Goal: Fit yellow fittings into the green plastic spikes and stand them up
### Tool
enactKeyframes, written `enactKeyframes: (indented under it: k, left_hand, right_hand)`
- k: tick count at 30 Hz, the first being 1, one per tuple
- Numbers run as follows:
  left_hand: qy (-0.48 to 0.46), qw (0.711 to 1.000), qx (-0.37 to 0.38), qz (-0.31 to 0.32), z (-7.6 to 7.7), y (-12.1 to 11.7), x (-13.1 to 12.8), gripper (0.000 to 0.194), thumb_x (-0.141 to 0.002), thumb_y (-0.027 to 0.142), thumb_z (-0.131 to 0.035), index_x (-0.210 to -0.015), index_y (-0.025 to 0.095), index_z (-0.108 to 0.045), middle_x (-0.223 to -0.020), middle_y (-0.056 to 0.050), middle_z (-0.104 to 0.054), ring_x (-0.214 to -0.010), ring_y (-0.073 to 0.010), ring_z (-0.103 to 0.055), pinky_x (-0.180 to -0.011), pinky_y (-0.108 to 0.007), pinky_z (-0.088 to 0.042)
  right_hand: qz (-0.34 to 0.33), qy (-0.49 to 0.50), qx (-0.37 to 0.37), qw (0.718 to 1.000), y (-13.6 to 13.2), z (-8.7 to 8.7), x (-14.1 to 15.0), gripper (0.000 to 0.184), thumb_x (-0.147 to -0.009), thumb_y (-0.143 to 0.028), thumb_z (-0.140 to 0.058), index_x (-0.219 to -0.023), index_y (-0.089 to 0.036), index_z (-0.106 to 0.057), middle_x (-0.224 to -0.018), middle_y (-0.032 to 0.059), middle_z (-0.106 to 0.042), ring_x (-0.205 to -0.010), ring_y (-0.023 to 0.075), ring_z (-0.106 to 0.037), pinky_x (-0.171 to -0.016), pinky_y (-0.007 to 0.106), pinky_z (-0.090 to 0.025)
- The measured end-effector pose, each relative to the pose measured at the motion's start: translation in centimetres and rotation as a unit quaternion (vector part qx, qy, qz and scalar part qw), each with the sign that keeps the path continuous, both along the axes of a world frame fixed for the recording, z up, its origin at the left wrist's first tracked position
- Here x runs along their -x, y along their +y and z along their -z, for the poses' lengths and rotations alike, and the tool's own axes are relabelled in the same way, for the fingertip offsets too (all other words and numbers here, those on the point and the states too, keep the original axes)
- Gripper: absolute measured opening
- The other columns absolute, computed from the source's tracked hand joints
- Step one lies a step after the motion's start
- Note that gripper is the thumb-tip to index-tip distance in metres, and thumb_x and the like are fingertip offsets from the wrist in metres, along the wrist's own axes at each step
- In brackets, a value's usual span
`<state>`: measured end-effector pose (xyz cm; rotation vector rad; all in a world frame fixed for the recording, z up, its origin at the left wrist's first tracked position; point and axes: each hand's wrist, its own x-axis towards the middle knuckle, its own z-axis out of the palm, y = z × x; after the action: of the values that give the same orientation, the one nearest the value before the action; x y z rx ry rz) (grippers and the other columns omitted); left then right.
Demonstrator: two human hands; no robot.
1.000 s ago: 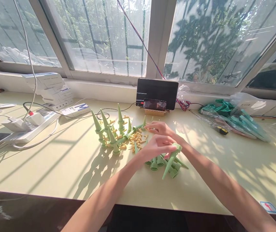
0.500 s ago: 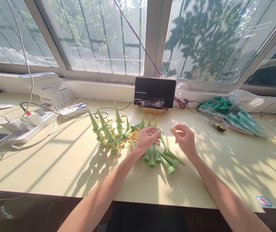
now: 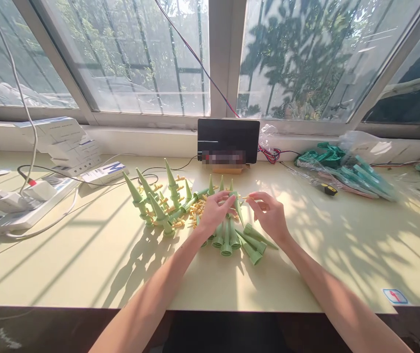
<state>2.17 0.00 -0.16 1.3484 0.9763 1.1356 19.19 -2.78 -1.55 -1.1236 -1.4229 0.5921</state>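
My left hand (image 3: pixel 214 212) is closed around the wide end of a green plastic watering spike (image 3: pixel 239 211), whose tip slants down toward me. Just to its right, my right hand (image 3: pixel 271 215) pinches a small yellow plastic valve (image 3: pixel 245 197) between thumb and fingertips, a short gap from the spike. Loose green spikes (image 3: pixel 226 245) lie below the hands, several with threaded open ends facing me. A heap of yellow valves (image 3: pixel 196 210) is partly hidden behind my left hand. Farther left, several spikes (image 3: pixel 173 186) stand point up with yellow valves sticking out sideways.
At the back a black tablet (image 3: pixel 228 137) leans on a stand by the window. White boxes (image 3: pixel 62 144) and a power strip (image 3: pixel 29 211) with cables occupy the left. On the right lie green plastic-wrapped items (image 3: pixel 364 179) and a black-yellow tape measure (image 3: pixel 328 189).
My right hand has come away from behind my left, bringing a yellow valve back toward the spike. My left hand has turned the spike and moved slightly left. The camera view has shifted right.
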Motion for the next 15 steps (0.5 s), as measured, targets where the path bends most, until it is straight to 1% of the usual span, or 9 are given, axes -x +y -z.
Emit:
enactKeyframes:
  k: [4,10,15]
  left_hand:
    - [0.004,1.000,-0.016,0.004,0.19,-0.01,0.01,0.041,-0.079,0.046,-0.068,-0.104,0.013,-0.064,-0.094,-0.007,-0.066,-0.056,-0.0118,-0.064,-0.060,-0.028,-0.056]
    - [-0.004,1.000,-0.026,0.016,0.53,0.17,-0.09,0.040,-0.079,0.044,-0.068,-0.105,0.015,-0.066,-0.092,-0.007,-0.067,-0.055,-0.0105,-0.062,-0.058,-0.027,-0.055]
    - [-0.006,1.000,-0.017,0.008,0.10,-0.14,-0.30,0.038,-0.076,0.042,-0.071,-0.102,0.014,-0.068,-0.087,-0.006,-0.066,-0.062,-0.0117,-0.062,-0.057,-0.025,-0.056]
  right_hand:
    - [-0.028,-0.007,0.009,1.000,-0.07,-0.11,0.16,0.029,-0.085,-0.046,-0.061,-0.092,-0.019,-0.066,-0.085,0.0055,-0.069,-0.046,0.0108,-0.056,-0.044,0.026,-0.047]
    - [-0.042,-0.006,0.019,0.999,-0.15,-0.16,0.24,0.028,-0.085,-0.046,-0.060,-0.092,-0.019,-0.066,-0.083,0.0055,-0.070,-0.045,0.0112,-0.055,-0.044,0.027,-0.047]
    - [-0.045,-0.007,0.023,0.999,-0.13,-0.13,0.18,0.029,-0.085,-0.047,-0.059,-0.091,-0.020,-0.066,-0.082,0.0052,-0.070,-0.045,0.0115,-0.055,-0.046,0.027,-0.048]
